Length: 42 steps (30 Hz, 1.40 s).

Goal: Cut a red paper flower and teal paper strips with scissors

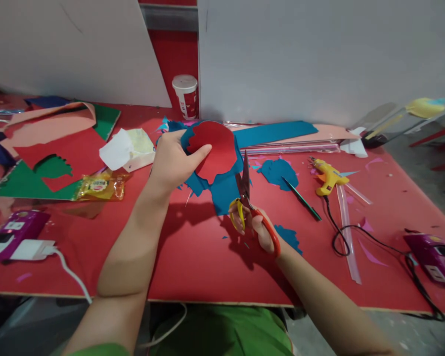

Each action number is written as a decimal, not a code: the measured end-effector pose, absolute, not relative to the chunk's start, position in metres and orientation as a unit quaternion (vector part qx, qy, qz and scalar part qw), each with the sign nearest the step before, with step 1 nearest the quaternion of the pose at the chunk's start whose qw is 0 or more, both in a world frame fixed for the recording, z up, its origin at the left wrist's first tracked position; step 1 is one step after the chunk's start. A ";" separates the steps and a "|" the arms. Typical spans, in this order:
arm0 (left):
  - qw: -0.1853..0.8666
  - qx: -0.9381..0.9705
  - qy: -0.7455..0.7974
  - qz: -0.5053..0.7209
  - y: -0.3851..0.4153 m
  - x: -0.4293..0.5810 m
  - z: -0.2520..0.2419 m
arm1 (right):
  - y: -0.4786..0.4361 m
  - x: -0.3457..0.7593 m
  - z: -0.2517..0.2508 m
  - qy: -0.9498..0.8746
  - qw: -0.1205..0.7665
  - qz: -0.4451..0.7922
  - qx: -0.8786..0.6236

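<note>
My left hand pinches a rounded red paper cutout together with a blue sheet behind it, the thumb pressed on the red face. The cutout's left edge is scalloped, and the blue sheet hangs below it. In my right hand is a pair of scissors with one yellow and one orange handle loop. Their blades point up and stand slightly apart, beside the blue sheet's right edge. Whether they touch the sheet I cannot tell. To the right lies a blue cutout with a dark green pen across it.
A yellow glue gun with a black cord lies on the right of the red table. Purple power strips sit at both sides. Red and green sheets, a white box and a lidded cup stand farther back.
</note>
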<state>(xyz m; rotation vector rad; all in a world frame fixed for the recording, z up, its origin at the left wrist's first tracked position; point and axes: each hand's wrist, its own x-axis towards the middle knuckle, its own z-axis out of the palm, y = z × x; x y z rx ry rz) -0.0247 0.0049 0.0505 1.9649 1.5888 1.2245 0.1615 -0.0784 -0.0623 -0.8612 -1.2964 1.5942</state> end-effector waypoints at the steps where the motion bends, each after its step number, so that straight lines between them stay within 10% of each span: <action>1: 0.168 0.690 0.559 0.427 0.005 -0.024 0.050 | -0.079 0.162 -0.063 -0.514 0.444 0.650 -0.341; 42: 0.227 0.652 0.561 0.457 0.012 -0.011 0.031 | -0.065 0.157 -0.082 -0.444 0.457 0.709 -0.304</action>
